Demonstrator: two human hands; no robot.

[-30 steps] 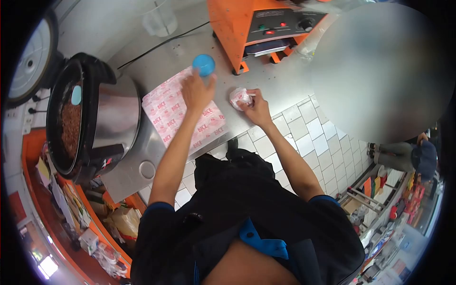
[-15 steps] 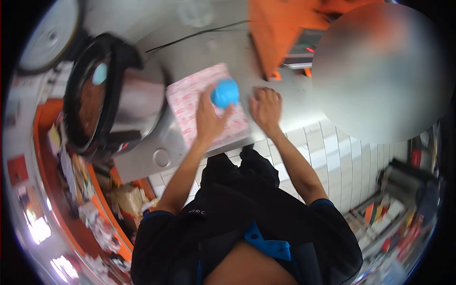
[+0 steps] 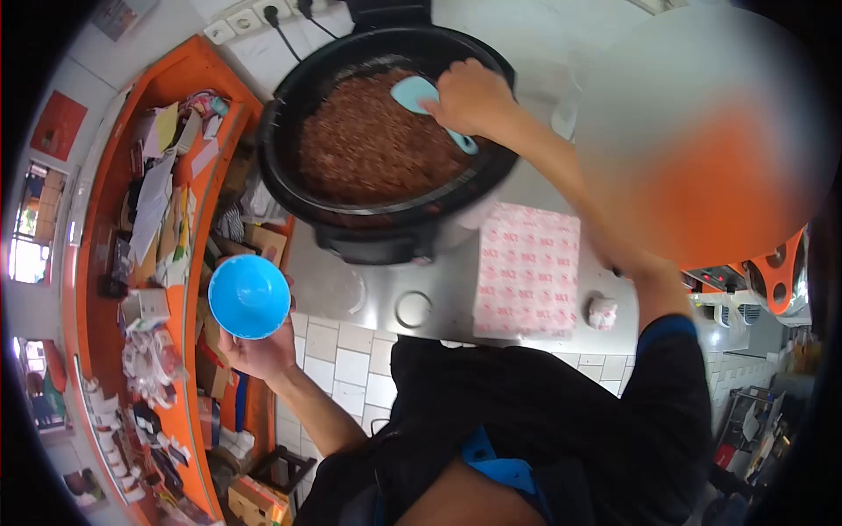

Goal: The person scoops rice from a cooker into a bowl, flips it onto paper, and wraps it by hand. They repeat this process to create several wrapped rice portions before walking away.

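Note:
My left hand (image 3: 263,351) holds a blue bowl (image 3: 249,296) from beneath, its inside facing up and apparently empty. It is out to the left, apart from the counter's edge. My right hand (image 3: 476,98) is closed around a light blue rice paddle (image 3: 414,94) over the large black cooker (image 3: 386,215). The paddle's blade shows left of my fingers, and its other end shows below them. Brown cooked rice (image 3: 373,145) covers the bottom of the cooker. A stack of pink-printed wrapping paper (image 3: 528,272) lies on the counter, under my right forearm's left side.
A small crumpled pink-and-white piece (image 3: 602,311) sits right of the paper. The metal counter (image 3: 447,302) ends close to my body. An orange shelf (image 3: 197,188) full of papers and bags stands left. Plugs (image 3: 274,17) sit behind the cooker. A blurred round shape (image 3: 702,105) blocks the upper right.
My view has turned left toward the cooker. The left hand has carried the blue bowl off the paper to the left, opening up. My right hand, formerly on the counter, now grips the paddle.

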